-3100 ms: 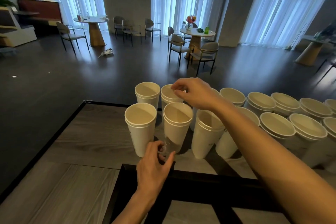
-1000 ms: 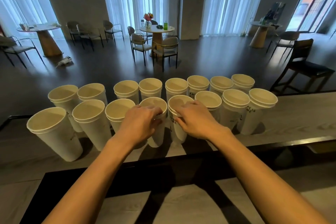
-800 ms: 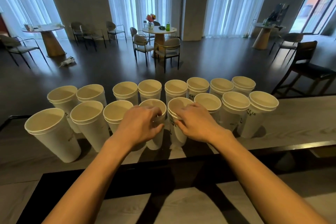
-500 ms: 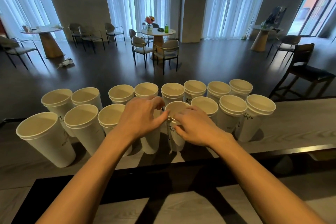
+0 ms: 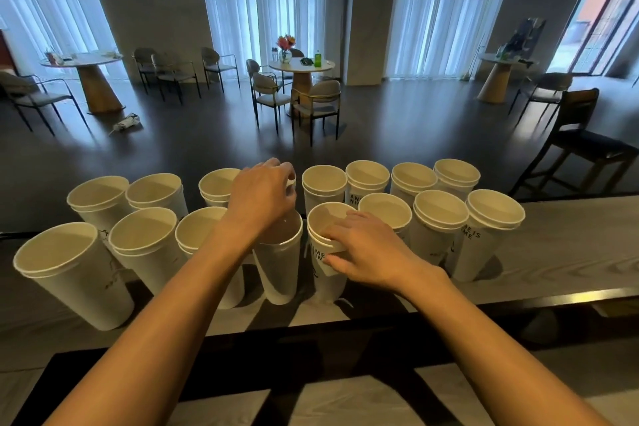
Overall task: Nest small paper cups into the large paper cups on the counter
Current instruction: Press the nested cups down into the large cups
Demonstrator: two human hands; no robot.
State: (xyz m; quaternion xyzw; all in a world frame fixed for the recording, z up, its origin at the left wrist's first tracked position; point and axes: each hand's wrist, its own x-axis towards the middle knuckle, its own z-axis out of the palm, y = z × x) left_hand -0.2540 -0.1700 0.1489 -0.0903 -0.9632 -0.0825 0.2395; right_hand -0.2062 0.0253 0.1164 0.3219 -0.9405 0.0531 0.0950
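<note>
Two rows of tall white paper cups stand on the wooden counter; most show a double rim, with a smaller cup sitting inside. My left hand hovers above a single-rimmed front-row cup, fingers curled on a white cup rim; the hand hides the rest of that cup. My right hand grips the rim and side of the neighbouring front-row cup, which bears black lettering. Both forearms reach in from the near edge.
A black raised ledge runs along the counter's near side. Beyond the counter the dark floor drops away, with round tables, chairs and a tall dark stool at the right. Bare wood lies right of the cups.
My left hand has lifted off the front cup and moved up and away, toward the back row. My right hand has stayed on the lettered cup.
</note>
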